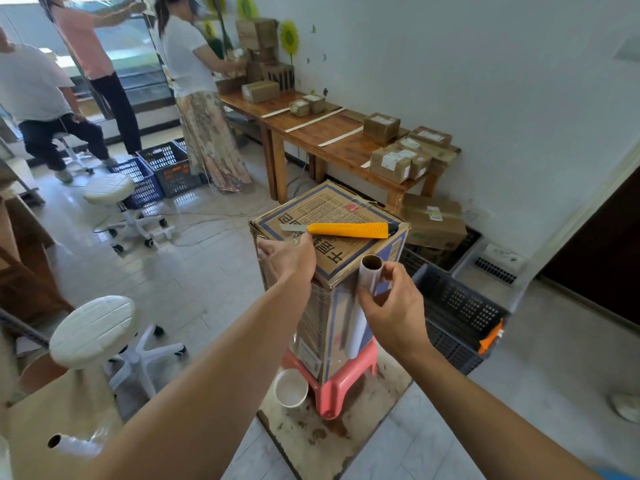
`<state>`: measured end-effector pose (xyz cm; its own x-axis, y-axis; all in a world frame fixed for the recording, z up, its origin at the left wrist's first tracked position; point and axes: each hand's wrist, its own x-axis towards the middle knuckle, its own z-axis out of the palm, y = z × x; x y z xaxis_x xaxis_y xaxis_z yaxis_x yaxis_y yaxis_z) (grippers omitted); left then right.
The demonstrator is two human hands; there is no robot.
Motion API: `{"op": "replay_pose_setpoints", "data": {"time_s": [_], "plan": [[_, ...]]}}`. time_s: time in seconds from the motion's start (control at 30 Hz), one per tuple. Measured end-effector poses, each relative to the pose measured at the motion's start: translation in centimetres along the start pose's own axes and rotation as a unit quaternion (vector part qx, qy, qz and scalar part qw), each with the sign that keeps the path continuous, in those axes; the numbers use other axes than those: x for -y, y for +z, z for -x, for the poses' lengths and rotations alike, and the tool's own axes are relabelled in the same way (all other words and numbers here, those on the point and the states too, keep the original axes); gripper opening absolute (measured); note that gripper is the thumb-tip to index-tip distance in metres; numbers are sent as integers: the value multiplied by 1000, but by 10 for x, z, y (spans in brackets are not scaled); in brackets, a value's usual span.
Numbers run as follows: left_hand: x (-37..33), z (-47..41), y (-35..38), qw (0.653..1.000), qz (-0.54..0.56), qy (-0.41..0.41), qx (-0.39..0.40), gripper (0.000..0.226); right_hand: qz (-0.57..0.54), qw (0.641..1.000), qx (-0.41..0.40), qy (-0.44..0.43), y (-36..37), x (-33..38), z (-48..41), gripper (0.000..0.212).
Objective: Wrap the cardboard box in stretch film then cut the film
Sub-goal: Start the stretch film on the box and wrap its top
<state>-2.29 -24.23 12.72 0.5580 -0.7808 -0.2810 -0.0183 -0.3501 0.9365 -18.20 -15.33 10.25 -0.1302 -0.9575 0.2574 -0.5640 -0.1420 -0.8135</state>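
A tall cardboard box stands upright on a pink plastic stool. Clear stretch film covers its near sides. A yellow utility knife lies flat on the box top with its blade out to the left. My left hand presses on the near left top edge of the box, with a bit of film under the fingers. My right hand holds the stretch film roll upright against the box's near right corner, thumb and fingers around its upper part.
Two white rolling stools stand left. A black crate sits right of the box, a white cup by the stool. Wooden tables with parcels line the wall. Three people work at the far left. Another film roll lies bottom left.
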Motion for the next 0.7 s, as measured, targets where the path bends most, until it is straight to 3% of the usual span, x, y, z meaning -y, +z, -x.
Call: {"op": "replay_pose_setpoints", "data": {"time_s": [0.07,0.17,0.3,0.4,0.53,0.7], "plan": [[2,-1,6,1000,-2,6,-2,99,5,1000,-13,13,2,-5,-1,40],[1,-3,8,1000,17,-10,-10,102,12,998,10,53,3,-13,-9,52],[1,-2,9,999,30,-25,-18,101,12,997,61,50,-1,-21,-16,43],[0,-3,9,999,32,-32,-27,103,-53,990,119,62,-9,-26,-15,38],[-6,-2,10,998,5,-44,-45,89,-109,976,171,75,-16,-30,-19,28],[-16,5,13,996,-24,-55,-67,81,-119,971,155,134,-11,-29,-28,58]]}}
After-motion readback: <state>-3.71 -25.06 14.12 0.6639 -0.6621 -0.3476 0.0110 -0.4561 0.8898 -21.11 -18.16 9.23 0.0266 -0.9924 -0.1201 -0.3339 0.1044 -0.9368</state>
